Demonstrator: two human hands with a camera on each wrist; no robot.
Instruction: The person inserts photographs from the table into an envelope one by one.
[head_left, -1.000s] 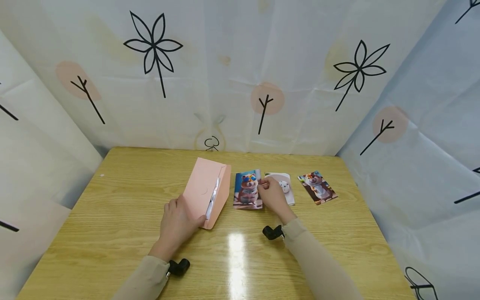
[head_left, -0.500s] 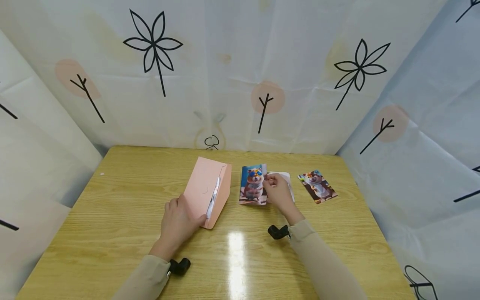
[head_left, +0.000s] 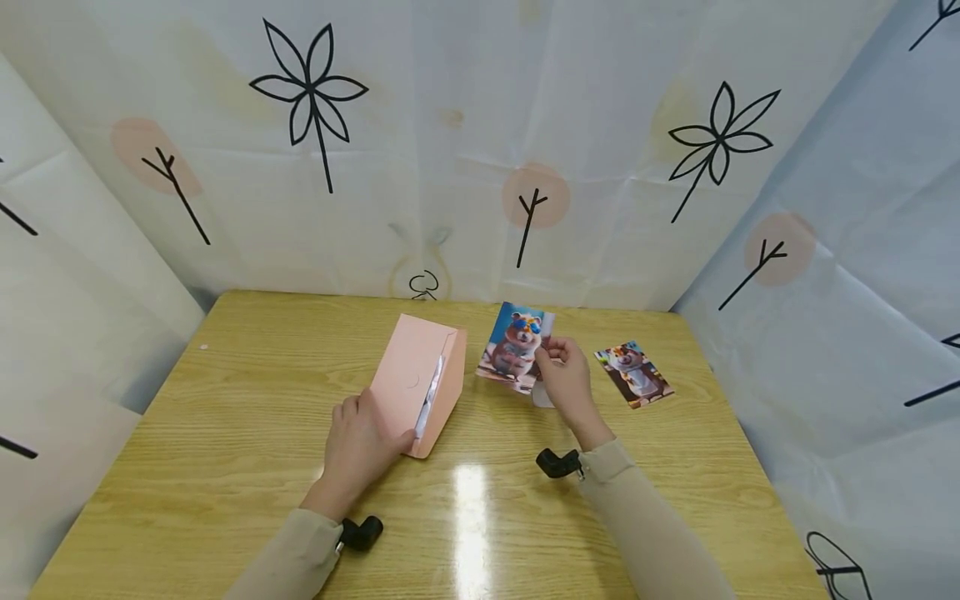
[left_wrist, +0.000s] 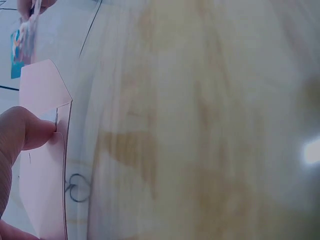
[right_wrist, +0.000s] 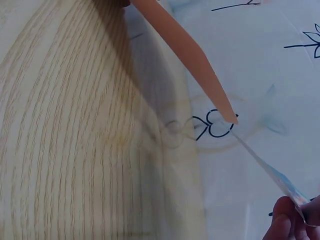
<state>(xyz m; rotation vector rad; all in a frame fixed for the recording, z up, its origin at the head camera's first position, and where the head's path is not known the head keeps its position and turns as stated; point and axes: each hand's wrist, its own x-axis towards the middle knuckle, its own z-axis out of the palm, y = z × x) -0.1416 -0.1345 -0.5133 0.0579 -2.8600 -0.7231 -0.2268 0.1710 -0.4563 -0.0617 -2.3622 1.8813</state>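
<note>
My left hand grips the lower end of a pink envelope, its thumb at the opening, where a whitish sheet shows inside. The flap stands unfolded on the right side. In the left wrist view the thumb presses on the envelope by the slot. My right hand pinches the right edge of a picture card showing a hamster in blue sunglasses, held tilted. In the right wrist view that card is seen nearly edge-on. A white card lies under it, mostly hidden.
Another hamster picture card lies on the wooden table to the right. Behind the table hangs a white cloth printed with flowers and trees, with more cloth at both sides.
My right hand has lifted the sunglasses hamster card up and to the right, tilting it over the white card. My left hand stays on the envelope, almost unmoved.
</note>
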